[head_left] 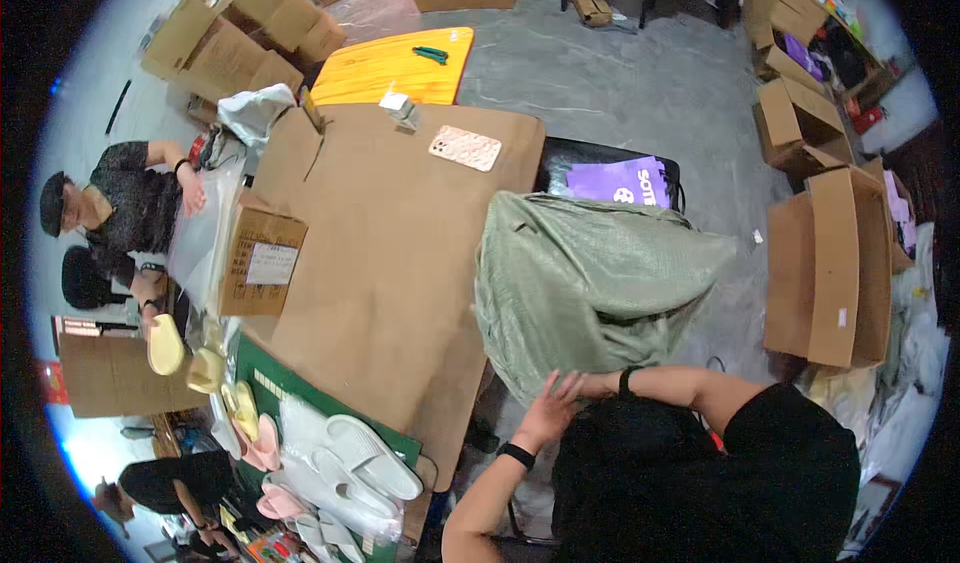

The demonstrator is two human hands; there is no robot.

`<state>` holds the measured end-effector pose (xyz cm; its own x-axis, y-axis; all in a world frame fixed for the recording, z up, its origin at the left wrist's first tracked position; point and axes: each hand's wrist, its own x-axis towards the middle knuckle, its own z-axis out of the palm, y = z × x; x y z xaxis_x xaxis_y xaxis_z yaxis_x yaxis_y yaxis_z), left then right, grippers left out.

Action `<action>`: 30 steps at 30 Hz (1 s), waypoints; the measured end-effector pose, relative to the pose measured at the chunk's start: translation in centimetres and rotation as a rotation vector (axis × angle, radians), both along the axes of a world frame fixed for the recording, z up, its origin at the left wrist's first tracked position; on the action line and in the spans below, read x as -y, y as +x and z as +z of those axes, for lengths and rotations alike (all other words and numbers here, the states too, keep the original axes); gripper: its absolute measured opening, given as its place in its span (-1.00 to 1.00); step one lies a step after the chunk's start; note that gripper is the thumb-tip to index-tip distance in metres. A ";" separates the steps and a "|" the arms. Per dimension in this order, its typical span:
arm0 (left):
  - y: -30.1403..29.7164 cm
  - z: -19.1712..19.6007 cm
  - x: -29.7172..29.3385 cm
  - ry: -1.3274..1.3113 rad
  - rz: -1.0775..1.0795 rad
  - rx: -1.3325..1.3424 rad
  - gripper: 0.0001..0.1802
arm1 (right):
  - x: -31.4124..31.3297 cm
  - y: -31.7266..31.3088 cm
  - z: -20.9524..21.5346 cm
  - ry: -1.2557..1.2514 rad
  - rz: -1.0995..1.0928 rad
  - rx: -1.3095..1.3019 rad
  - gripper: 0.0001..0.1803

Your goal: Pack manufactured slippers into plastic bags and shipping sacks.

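A large grey-green woven sack [600, 263] lies bunched beside the table, its lower edge against my body. My left hand [550, 410] rests at that edge, fingers stretched out and a little apart, close to my right hand. My right hand [598, 385] reaches across from the right to the same edge. Its fingers are hidden, so I cannot tell whether they grip the sack. Behind the sack, a purple printed bag [620, 178] lies on a black seat [560, 153].
A brown-topped table [380, 253] holds a phone [465, 149], a small white box [398, 109] and a carton [262, 263]. Pale slippers [370, 453] lie on a green board [262, 368]. Open cartons [830, 263] line the right. A person [130, 198] sits at left, holding a yellow slipper [165, 345].
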<state>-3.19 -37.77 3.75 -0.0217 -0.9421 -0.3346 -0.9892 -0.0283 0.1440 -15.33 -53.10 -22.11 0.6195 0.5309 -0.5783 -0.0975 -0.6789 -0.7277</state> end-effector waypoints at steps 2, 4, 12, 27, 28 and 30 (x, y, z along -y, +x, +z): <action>1.1 2.8 1.9 -0.115 0.076 -0.161 -0.50 | 0.1 -1.0 -1.6 0.112 0.062 0.070 -0.57; 1.4 1.9 3.3 -0.071 0.026 -0.178 -0.47 | 0.7 -2.2 -2.3 0.211 0.112 0.143 -0.59; 3.7 -3.1 1.8 0.496 0.219 -0.358 -0.18 | 8.4 0.0 11.2 0.379 0.063 0.306 -0.61; 3.3 4.4 1.8 0.516 0.456 -0.384 -0.78 | -4.2 5.2 1.4 0.293 0.102 -0.322 -0.26; 3.8 4.6 1.7 0.396 0.442 -0.336 -0.79 | -5.2 5.6 0.3 0.302 0.138 -0.346 -0.26; 5.1 6.5 1.9 0.290 0.476 -0.280 -0.81 | -6.8 4.0 -2.5 0.327 0.238 -0.387 -0.24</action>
<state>1.87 -39.69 10.23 0.2545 -0.7417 -0.6205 -0.7841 -0.5339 0.3165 -11.32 -46.27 -24.57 0.2356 0.8202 -0.5213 -0.2709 -0.4597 -0.8458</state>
